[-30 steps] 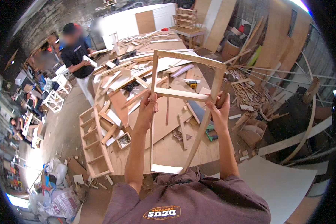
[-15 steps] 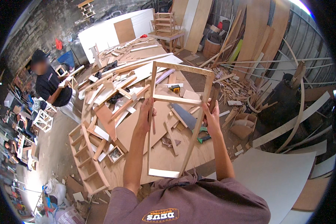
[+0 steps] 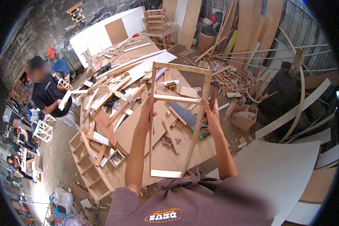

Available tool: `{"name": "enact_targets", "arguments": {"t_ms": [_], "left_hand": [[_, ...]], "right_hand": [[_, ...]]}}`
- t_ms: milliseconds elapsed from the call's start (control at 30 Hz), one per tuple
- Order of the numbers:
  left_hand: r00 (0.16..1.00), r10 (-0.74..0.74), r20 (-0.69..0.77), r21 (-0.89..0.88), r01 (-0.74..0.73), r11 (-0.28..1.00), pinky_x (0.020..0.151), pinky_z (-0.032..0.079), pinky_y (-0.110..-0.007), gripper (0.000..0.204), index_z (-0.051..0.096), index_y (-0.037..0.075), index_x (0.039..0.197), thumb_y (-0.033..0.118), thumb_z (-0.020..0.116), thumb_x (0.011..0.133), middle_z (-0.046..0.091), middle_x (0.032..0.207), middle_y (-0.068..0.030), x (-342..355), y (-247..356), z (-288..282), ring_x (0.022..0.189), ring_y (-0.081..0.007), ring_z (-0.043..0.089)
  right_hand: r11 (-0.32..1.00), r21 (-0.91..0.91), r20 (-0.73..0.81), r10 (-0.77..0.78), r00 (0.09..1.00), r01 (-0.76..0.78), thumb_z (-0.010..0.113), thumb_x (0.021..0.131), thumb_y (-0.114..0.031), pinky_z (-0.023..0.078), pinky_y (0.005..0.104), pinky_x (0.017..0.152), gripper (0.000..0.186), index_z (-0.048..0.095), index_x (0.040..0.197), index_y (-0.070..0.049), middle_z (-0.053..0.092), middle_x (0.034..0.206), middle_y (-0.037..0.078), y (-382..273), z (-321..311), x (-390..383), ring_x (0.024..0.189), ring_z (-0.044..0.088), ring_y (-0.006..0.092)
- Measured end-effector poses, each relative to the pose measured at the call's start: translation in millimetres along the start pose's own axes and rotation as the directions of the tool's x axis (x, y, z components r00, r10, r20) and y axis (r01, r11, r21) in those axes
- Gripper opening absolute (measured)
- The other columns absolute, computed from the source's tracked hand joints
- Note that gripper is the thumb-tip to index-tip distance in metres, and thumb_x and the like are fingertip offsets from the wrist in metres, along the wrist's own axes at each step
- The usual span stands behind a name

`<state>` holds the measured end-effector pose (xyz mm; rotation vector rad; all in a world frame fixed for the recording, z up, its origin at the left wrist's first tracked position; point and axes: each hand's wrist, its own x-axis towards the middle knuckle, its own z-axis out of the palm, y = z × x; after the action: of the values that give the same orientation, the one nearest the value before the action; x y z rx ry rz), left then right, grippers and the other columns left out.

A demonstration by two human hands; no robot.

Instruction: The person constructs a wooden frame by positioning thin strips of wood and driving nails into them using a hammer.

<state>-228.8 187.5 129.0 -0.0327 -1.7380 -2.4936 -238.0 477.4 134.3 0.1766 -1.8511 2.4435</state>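
Note:
A narrow rectangular wooden frame [image 3: 181, 67] with a crossbar is held upright in front of me over the work table [image 3: 199, 158]. My left hand [image 3: 148, 107] is closed around its left side, just below the crossbar. My right hand [image 3: 212, 112] grips the right side at about the same height, along with a hammer [image 3: 215, 89] held head up. Behind the frame lie a handsaw [image 3: 180, 112] with a green handle, a yellow-and-black tape measure [image 3: 171, 86] and loose boards. A small box [image 3: 117, 157] of small metal pieces sits left of my left forearm.
A ladder-like wooden shelf unit [image 3: 87, 165] lies along the table's left edge. A co-worker [image 3: 45, 90] stands at the left holding white pieces. Scrap wood [image 3: 222, 66] piles on the floor at right, beside a cardboard box [image 3: 245, 116], leaning boards and a large white sheet [image 3: 275, 173].
The frame's top has come lower and leftward in view, my hands still on it. The surroundings have shifted in the picture. The co-worker's hands and white pieces have changed position.

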Motion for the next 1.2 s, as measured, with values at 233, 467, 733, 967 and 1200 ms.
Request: {"name": "enact_targets", "arguments": {"t_ms": [233,467,733,967,1200], "left_hand": [[1.0,-0.013,0.011,0.147,0.012,0.989,0.081,0.044,-0.034,0.053,0.058,0.014,0.131,0.058,0.054,0.102,0.067,0.116,-0.0017,-6,4,-8,0.102,-0.0126,0.068],[0.998,0.063,-0.025,0.261,-0.054,0.964,0.078,0.039,-0.029,0.055,0.059,0.015,0.13,0.062,0.051,0.103,0.065,0.113,0.0024,-7,-8,-8,0.099,-0.009,0.064],[0.998,0.054,-0.012,0.218,-0.05,0.975,0.075,0.038,-0.026,0.051,0.059,0.016,0.13,0.059,0.052,0.104,0.061,0.112,0.0022,-6,-17,-16,0.089,-0.008,0.059],[0.998,0.065,-0.02,0.262,-0.057,0.963,0.071,0.039,-0.024,0.049,0.059,0.015,0.128,0.058,0.053,0.104,0.062,0.102,0.002,-12,-9,2,0.085,-0.0067,0.059],[0.997,0.066,-0.042,0.262,-0.053,0.964,0.069,0.038,-0.023,0.051,0.058,0.016,0.125,0.061,0.053,0.102,0.058,0.093,0.0039,-8,-19,-5,0.081,-0.0058,0.058]], "right_hand": [[0.998,0.033,0.03,0.047,0.998,-0.048,0.065,0.102,-0.045,0.032,0.0209,0.05,0.034,0.046,0.111,-0.018,0.049,0.083,-0.007,11,1,-8,0.069,0.042,0.0009],[1.0,-0.028,0.007,-0.001,1.0,0.001,0.081,0.091,-0.03,0.033,0.0202,0.048,0.044,0.048,0.117,-0.015,0.064,0.098,-0.006,10,8,-10,0.067,0.045,0.0004],[0.988,0.155,0.061,0.016,0.998,-0.025,0.081,0.091,-0.019,0.033,0.0183,0.045,0.039,0.047,0.11,-0.013,0.073,0.117,0.005,6,9,-12,0.063,0.047,0.0004],[0.987,0.163,0.046,0.009,0.999,-0.016,0.079,0.091,-0.021,0.03,0.0178,0.042,0.039,0.045,0.109,-0.014,0.073,0.117,0.006,14,1,-8,0.057,0.044,-0.0009],[0.995,0.081,-0.018,0.056,0.998,-0.055,0.082,0.089,-0.028,0.028,0.0192,0.043,0.04,0.049,0.108,-0.015,0.061,0.089,-0.003,16,7,-6,0.054,0.038,-0.0001]]}}
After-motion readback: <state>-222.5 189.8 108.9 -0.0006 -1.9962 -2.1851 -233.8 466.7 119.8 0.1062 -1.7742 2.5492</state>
